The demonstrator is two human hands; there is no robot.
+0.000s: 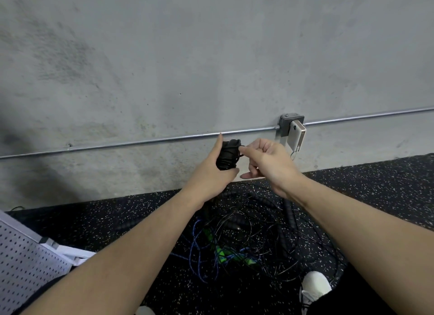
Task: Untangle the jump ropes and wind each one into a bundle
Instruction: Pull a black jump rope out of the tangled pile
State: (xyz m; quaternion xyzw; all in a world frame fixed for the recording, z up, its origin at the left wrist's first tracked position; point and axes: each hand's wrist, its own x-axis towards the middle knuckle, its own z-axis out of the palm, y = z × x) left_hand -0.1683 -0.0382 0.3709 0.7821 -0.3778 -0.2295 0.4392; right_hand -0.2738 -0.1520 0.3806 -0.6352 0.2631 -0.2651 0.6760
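Observation:
My left hand [215,173] grips a wound black jump-rope bundle [228,154] held up in front of the wall. At the bundle's top right edge, the thumb and forefinger of my right hand [265,161] pinch a thin black strand of it. Below my arms a tangled pile of jump ropes [244,239] lies on the floor: thin black cords, a thick black beaded rope [288,217], a blue cord [196,249] and green handles [222,253].
A concrete wall [187,68] with a metal conduit [141,142] and a junction box [287,124] stands ahead. The floor is black speckled rubber [375,185]. A white perforated panel [25,263] lies at lower left. My white shoe [314,286] is beside the pile.

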